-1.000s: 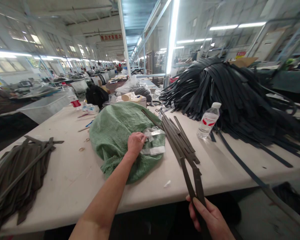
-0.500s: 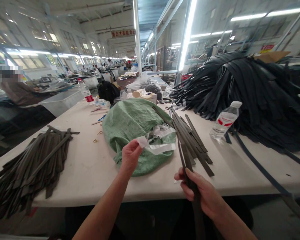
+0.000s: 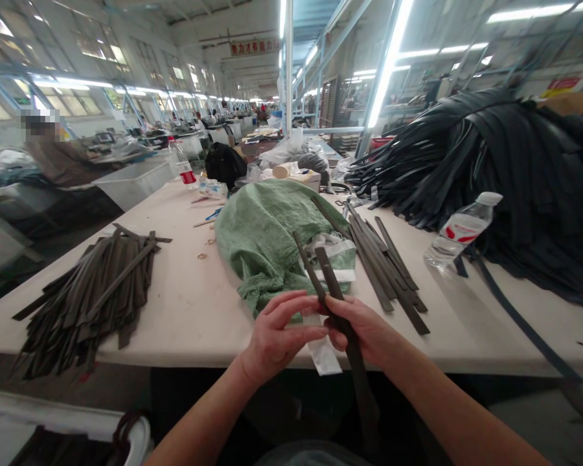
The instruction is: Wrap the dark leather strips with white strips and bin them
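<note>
In my right hand [image 3: 369, 327] are dark flat strips [image 3: 352, 353], gripped between thumb and fingers, with two ends pointing away from me. My left hand [image 3: 282, 333] meets it from the left, its fingertips touching the strips. A white strip of thin material [image 3: 325, 357] hangs down behind the left thumb, against the dark strips. My left fingers are bent around this spot, and their exact hold on the white strip is partly hidden. Just beyond the hands lies a green woven sack [image 3: 267, 226] with more white strips [image 3: 337, 249] on its right side.
A pile of dark strips [image 3: 102, 285] lies on the table [image 3: 189, 291] at left, a smaller bundle [image 3: 383, 259] at right. A water bottle [image 3: 461, 230] leans near a big heap of black straps [image 3: 505, 155]. A person [image 3: 58, 155] sits far left.
My left hand has brought a white strip from the sack towards me and right, up to the dark strips. The right hand has raised the strips slightly and moved left.
</note>
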A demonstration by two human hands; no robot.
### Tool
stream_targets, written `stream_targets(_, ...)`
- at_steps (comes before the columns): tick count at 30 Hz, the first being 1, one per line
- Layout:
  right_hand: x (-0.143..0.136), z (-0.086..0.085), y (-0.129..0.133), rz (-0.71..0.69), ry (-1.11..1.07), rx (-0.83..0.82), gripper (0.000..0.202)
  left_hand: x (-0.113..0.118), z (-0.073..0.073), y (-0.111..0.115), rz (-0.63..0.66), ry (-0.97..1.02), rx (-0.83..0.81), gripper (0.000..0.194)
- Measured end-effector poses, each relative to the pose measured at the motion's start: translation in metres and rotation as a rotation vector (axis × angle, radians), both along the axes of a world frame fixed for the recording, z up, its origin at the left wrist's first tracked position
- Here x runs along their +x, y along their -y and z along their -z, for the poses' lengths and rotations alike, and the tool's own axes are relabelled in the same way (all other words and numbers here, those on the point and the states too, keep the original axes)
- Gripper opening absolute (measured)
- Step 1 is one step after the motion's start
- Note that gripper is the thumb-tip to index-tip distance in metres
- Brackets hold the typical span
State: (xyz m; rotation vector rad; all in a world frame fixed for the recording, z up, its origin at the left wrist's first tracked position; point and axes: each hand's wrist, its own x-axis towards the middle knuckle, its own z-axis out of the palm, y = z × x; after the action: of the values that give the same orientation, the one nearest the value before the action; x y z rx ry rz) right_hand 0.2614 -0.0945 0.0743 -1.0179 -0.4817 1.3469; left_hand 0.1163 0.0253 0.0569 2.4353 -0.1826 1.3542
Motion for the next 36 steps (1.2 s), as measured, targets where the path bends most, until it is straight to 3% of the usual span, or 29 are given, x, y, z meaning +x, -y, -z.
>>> stream_targets(2, 0.001, -0.004, -0.001, 0.009, 0.179, 0.007, 0.035, -0.003, 0.008, 0.003, -0.001, -0.009, -0.019, 0.020)
stream_targets(4, 0.002, -0.011, -0.002, 0.040, 0.363, 0.033, 0.035, -0.007, 0.015, 0.006, -0.043, -0.006, -0.151, 0.025)
stream_targets(7, 0.003, -0.021, -0.002, 0.105, 0.606, 0.043, 0.035, -0.009, 0.019, 0.010, -0.049, -0.065, -0.658, 0.030)
stream_targets(10, 0.000, -0.029, -0.004, 0.113, 0.771, 0.032, 0.032, -0.006, 0.016, 0.017, 0.166, -0.274, -1.187, 0.045)
stream_targets(12, -0.002, -0.032, -0.007, 0.102, 0.848, 0.041, 0.028, -0.001, 0.014, 0.022, 0.261, -0.397, -1.367, 0.044)
stream_targets(14, -0.003, -0.031, -0.010, 0.101, 0.916, 0.046, 0.027, 0.002, 0.014, 0.028, 0.269, -0.451, -1.468, 0.035)
stream_targets(19, 0.003, -0.027, -0.015, 0.138, 1.045, 0.051, 0.028, 0.005, 0.020, 0.036, 0.264, -0.460, -1.581, 0.033)
stream_targets(26, 0.006, -0.026, -0.021, 0.137, 1.202, 0.096, 0.025, 0.011, 0.026, 0.029, 0.332, -0.578, -1.543, 0.042)
stream_targets(32, 0.008, -0.031, -0.022, 0.149, 1.280, 0.127, 0.023, 0.018, 0.026, 0.024, 0.334, -0.657, -1.442, 0.036)
stream_targets(36, 0.011, -0.029, -0.023, 0.146, 1.294, 0.138, 0.023, 0.020, 0.032, 0.023, 0.349, -0.652, -1.476, 0.034)
